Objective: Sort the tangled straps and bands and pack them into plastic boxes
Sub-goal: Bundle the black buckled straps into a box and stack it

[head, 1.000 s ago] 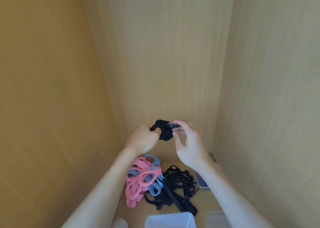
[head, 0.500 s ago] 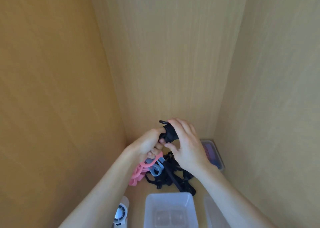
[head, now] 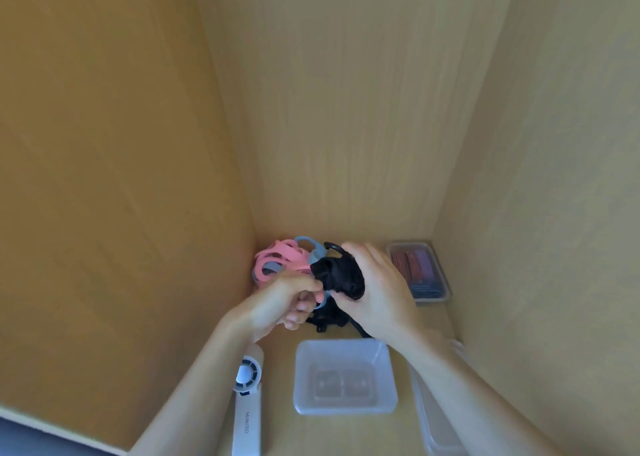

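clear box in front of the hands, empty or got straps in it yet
Empty: the clear box shows only its bare moulded bottom, nothing lying inside.

**Black, pink and blue on tan wood**

The bundled strap (head: 341, 275) is solid black. The pink bands (head: 277, 258) tangle with pale blue bands (head: 304, 242). The open box (head: 346, 410) is frosted clear. The far box (head: 431, 299) shows red stripes and blue. The fan (head: 246, 424) is white, and the walls (head: 346, 109) are tan wood grain.

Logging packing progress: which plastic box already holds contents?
The far box by the right wall, showing red and blue items inside; the near centre box is empty.
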A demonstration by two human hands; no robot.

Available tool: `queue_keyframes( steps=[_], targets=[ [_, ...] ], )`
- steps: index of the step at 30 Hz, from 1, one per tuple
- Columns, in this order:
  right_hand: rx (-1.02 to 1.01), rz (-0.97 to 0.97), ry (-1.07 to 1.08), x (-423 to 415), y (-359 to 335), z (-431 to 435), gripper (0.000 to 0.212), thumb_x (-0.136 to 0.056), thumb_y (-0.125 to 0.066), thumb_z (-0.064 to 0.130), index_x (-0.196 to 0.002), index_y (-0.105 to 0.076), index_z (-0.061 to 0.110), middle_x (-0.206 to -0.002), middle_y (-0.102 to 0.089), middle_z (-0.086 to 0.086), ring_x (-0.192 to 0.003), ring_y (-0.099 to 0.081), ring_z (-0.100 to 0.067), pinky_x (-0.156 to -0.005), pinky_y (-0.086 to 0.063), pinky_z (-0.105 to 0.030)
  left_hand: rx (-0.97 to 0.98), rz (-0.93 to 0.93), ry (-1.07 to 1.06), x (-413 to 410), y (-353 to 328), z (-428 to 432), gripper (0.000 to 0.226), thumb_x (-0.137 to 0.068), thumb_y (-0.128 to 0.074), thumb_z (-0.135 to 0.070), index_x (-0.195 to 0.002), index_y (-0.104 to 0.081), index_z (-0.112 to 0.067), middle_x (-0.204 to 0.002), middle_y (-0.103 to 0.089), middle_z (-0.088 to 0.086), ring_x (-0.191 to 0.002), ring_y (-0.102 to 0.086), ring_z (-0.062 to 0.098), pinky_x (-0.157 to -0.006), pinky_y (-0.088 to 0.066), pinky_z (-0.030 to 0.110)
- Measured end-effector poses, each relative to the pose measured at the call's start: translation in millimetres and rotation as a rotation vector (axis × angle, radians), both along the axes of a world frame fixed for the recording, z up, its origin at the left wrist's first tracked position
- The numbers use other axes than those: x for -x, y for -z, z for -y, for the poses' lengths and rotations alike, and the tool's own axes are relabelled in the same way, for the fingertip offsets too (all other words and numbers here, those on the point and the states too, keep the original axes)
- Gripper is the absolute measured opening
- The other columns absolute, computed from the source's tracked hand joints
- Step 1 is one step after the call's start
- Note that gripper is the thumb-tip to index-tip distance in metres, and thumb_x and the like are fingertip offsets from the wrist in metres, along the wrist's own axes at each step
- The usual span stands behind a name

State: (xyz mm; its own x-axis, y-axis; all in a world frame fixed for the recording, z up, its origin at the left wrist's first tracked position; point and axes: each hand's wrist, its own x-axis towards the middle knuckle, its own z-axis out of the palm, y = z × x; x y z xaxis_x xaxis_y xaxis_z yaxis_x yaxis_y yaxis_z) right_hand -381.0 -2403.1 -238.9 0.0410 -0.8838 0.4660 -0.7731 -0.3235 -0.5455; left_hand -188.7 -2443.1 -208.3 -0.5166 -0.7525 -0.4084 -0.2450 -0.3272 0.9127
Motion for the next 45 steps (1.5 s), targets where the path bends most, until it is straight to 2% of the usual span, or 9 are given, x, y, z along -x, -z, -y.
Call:
queue_keyframes(
  steps=[6, 11, 14, 22, 25, 29, 32, 36, 45],
  targets=[
    [-0.163, 0.35, 0.043, -10, 28, -18, 0.056, -0.067, -0.079, 0.045, -0.117, -0.053, 0.043, -0.106, -0.062, 0.021, -0.099, -0.062, -0.006, -0.081, -0.055, -0.033, 0.238, 0.036, -0.249, -8, 20, -31, 0.014, -0.081, -0.064, -0.014, -0.077, -0.052, -0.007, -0.064, -0.054, 0.004, -0.057, -0.05, 0.02, -0.049, -0.039, 0.029],
    [-0.236, 0.462, 0.107, -25, 47, -35, 0.044, -0.066, -0.08, 0.045, -0.102, -0.055, 0.045, -0.101, -0.067, 0.021, -0.09, -0.065, -0.006, -0.075, -0.057, -0.033, 0.291, -0.039, -0.42, 6, 46, -63, 0.023, -0.08, -0.067, -0.003, -0.1, -0.056, -0.009, -0.092, -0.069, 0.004, -0.086, -0.067, 0.016, -0.076, -0.055, 0.03],
    [-0.31, 0.588, 0.138, -32, 56, -45, 0.038, -0.069, -0.085, 0.04, -0.097, -0.059, 0.039, -0.094, -0.07, 0.017, -0.082, -0.068, -0.008, -0.072, -0.058, -0.032, 0.38, -0.113, -0.465, 8, 60, -76, 0.028, -0.086, -0.069, 0.01, -0.102, -0.053, -0.007, -0.107, -0.067, 0.013, -0.102, -0.067, 0.032, -0.091, -0.054, 0.041],
    [-0.684, 0.971, 0.098, -43, 68, -64, 0.022, -0.086, -0.08, 0.017, -0.105, -0.071, 0.008, -0.091, -0.078, -0.004, -0.082, -0.074, -0.015, -0.067, -0.059, -0.024, 0.241, -0.148, -0.364, -15, 85, -82, 0.024, -0.092, -0.059, 0.013, -0.102, -0.049, -0.006, -0.104, -0.07, 0.007, -0.094, -0.069, 0.019, -0.077, -0.054, 0.025],
    [-0.826, 0.977, 0.076, -39, 74, -65, 0.02, -0.089, -0.076, 0.017, -0.107, -0.072, 0.008, -0.094, -0.079, -0.005, -0.09, -0.075, -0.018, -0.074, -0.059, -0.023, 0.297, 0.004, -0.338, -24, 97, -93, 0.033, -0.089, -0.064, 0.01, -0.109, -0.052, -0.013, -0.12, -0.067, -0.004, -0.116, -0.064, 0.012, -0.095, -0.052, 0.028],
    [-0.918, 0.856, 0.102, -29, 88, -61, 0.013, -0.09, -0.075, 0.022, -0.097, -0.077, 0.011, -0.092, -0.079, -0.001, -0.093, -0.074, -0.017, -0.093, -0.056, -0.034, 0.402, 0.174, -0.237, -35, 122, -106, 0.06, -0.08, -0.077, -0.013, -0.128, -0.043, -0.026, -0.123, -0.049, -0.039, -0.13, -0.045, -0.007, -0.108, -0.035, 0.012],
    [-1.007, 0.771, 0.072, -26, 99, -58, 0.011, -0.091, -0.075, 0.028, -0.095, -0.079, 0.019, -0.092, -0.079, 0.009, -0.094, -0.072, -0.009, -0.097, -0.052, -0.031, 0.422, 0.301, -0.127, -40, 139, -104, 0.095, -0.073, -0.082, -0.031, -0.147, -0.024, -0.038, -0.142, -0.031, -0.04, -0.135, -0.03, -0.016, -0.102, -0.027, -0.001],
    [-1.112, 0.721, 0.074, -26, 112, -49, 0.018, -0.091, -0.075, 0.03, -0.093, -0.079, 0.013, -0.092, -0.079, 0.004, -0.093, -0.075, -0.015, -0.1, -0.054, -0.039, 0.441, 0.327, -0.021, -38, 146, -97, 0.113, -0.062, -0.086, -0.038, -0.133, -0.004, -0.074, -0.134, -0.022, -0.056, -0.125, -0.028, -0.028, -0.089, -0.029, -0.007],
    [-1.265, 0.671, 0.081, -32, 121, -27, 0.024, -0.086, -0.078, 0.028, -0.106, -0.072, 0.017, -0.1, -0.078, 0.0, -0.1, -0.073, -0.022, -0.096, -0.057, -0.045, 0.414, 0.289, -0.064, -37, 161, -91, 0.113, -0.056, -0.091, -0.041, -0.129, -0.013, -0.077, -0.135, -0.039, -0.045, -0.128, -0.044, -0.012, -0.092, -0.04, 0.003]
  ],
)
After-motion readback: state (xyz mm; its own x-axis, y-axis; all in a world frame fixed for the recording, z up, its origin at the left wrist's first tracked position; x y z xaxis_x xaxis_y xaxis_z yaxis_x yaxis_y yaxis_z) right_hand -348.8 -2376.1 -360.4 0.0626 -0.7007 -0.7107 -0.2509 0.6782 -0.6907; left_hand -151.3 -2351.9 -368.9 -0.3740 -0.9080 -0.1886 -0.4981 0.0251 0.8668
